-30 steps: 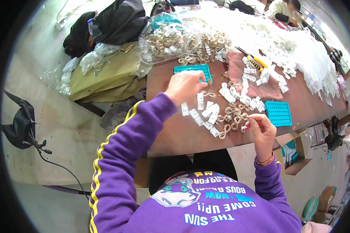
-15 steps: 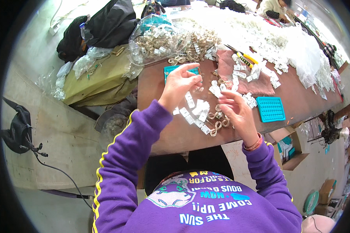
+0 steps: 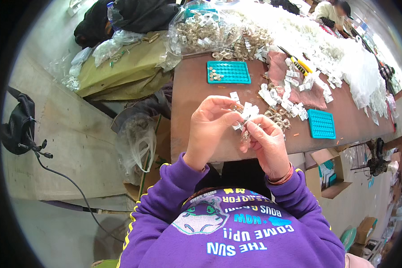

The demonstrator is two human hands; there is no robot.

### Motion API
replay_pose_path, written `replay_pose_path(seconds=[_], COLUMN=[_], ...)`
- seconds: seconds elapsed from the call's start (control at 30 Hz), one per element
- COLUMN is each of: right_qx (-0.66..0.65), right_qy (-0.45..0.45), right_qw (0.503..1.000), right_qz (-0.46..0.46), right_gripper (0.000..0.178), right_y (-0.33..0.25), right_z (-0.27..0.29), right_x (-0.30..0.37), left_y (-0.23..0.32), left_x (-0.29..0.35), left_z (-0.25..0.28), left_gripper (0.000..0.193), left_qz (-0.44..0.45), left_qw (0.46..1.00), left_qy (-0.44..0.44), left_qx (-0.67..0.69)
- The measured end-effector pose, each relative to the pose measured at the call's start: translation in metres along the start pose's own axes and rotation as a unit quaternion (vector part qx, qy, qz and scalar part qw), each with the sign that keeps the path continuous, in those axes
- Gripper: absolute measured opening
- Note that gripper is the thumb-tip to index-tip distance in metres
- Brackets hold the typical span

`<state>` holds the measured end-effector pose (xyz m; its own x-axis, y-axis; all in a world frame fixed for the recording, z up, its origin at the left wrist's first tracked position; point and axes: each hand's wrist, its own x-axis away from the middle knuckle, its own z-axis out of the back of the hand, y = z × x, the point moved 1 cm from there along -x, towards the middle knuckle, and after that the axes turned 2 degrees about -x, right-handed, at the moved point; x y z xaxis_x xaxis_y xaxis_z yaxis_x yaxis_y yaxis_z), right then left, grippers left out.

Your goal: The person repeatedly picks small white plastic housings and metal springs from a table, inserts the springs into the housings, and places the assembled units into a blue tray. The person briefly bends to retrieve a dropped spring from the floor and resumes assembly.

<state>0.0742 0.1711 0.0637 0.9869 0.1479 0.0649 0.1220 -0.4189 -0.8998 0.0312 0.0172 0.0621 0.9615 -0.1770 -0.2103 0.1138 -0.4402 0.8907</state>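
Observation:
Close together over the table's near edge, both my hands work on a small piece. My left hand (image 3: 210, 127) is closed in a pinch, thumb against fingers; what sits in its tips is too small to make out. My right hand (image 3: 269, 145) pinches a beige, shiny loop (image 3: 244, 136) that hangs below the fingertips. White tags (image 3: 251, 110) show just behind the fingers, partly hidden by them. Beyond the hands lies a teal tray (image 3: 234, 73) with several small round pieces at its left end. Right of them is a pile of beige loops (image 3: 279, 118) with white tags.
A second teal tray (image 3: 321, 124) rests at the right table edge. Yellow-and-black pliers (image 3: 301, 66) lie on a pink cloth (image 3: 277, 67). Farther back are a clear bag of tagged loops (image 3: 201, 33) and a large white heap (image 3: 295, 33). Another person (image 3: 330, 12) sits at the far right.
My hands have come together and nearer to me; the right now pinches a loop. The far teal tray, earlier mostly behind my left hand, is uncovered. The view has shifted.

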Motion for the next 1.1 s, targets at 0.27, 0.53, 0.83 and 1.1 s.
replay_pose_path(seconds=[0.27,0.53,0.83,1.1], right_qx=[-0.058,0.371,0.464,0.518], right_qy=[-0.042,0.019,-0.033,0.022], right_qw=[0.994,0.922,0.858,0.792], right_qz=[-0.088,0.106,0.218,0.322], right_gripper=[0.013,0.009,0.014,0.022], right_y=[-0.004,-0.009,-0.016,-0.023], right_z=[-0.006,-0.008,0.001,0.002], right_x=[0.004,0.008,0.007,0.003], left_y=[-0.009,-0.016,-0.020,-0.025], left_x=[0.007,0.010,0.014,0.020], left_z=[0.014,0.014,0.014,0.013], left_gripper=[0.016,0.019,0.024,0.017], left_qz=[-0.022,0.054,0.079,0.065], left_qw=[0.999,0.977,0.968,0.994], left_qy=[-0.036,-0.056,-0.070,0.031], left_qx=[0.000,0.197,0.226,0.079])
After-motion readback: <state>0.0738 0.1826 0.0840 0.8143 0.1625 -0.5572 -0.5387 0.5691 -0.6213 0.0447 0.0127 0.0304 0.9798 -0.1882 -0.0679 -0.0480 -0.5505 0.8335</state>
